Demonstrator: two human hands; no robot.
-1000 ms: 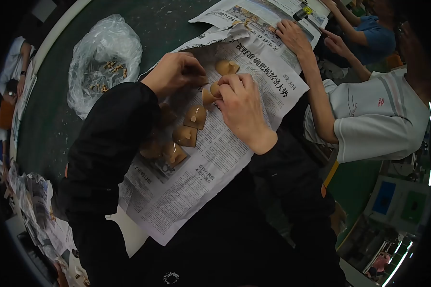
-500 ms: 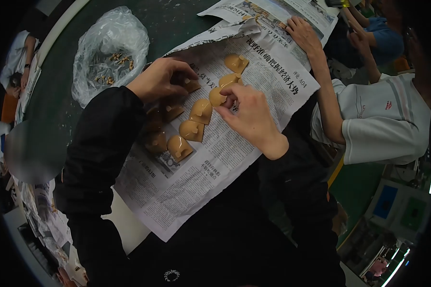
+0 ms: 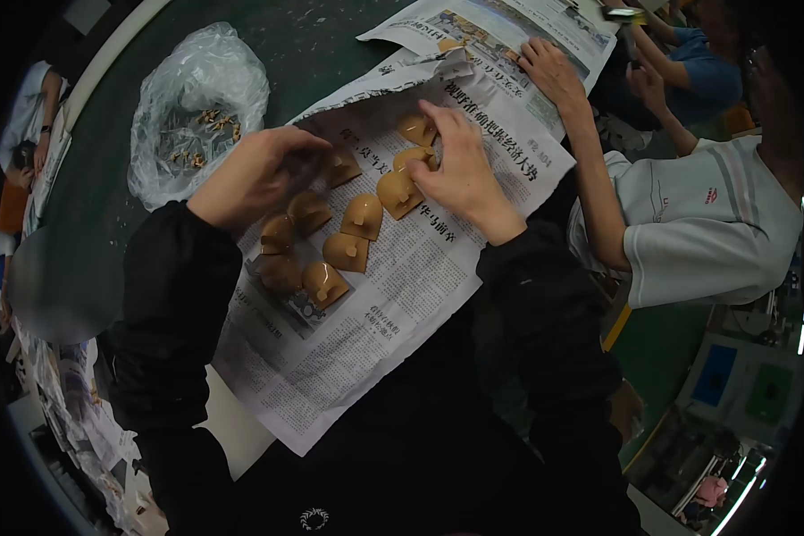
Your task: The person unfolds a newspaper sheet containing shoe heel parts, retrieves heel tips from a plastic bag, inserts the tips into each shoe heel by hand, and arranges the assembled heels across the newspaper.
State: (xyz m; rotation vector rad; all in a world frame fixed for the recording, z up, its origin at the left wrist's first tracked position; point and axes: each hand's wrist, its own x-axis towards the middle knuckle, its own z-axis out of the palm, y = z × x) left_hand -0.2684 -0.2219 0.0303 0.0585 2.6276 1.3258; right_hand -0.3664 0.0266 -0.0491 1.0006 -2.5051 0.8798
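Several glossy tan, dome-shaped pieces with a small raised tab lie in rough rows on a newspaper sheet (image 3: 366,339). My right hand (image 3: 463,174) reaches over the upper row with thumb and fingers apart. Its fingertips are by the top tan piece (image 3: 414,130), and its thumb is at a partly covered tan piece (image 3: 409,161). Just below sits another tan piece (image 3: 398,193). My left hand (image 3: 263,170) hovers curved and loosely open at the left, fingertips beside a tan piece (image 3: 342,168); its inner fingers are in shadow.
A clear plastic bag (image 3: 196,107) with small golden-brown bits stands on the dark green table (image 3: 317,45). At upper right a co-worker's hand (image 3: 554,71) rests on another newspaper sheet (image 3: 500,27). More people are at both sides.
My right hand has let go of a tan piece, now lying in the row, and moved up toward the top pieces. My left hand has drawn back left from the piece near it.
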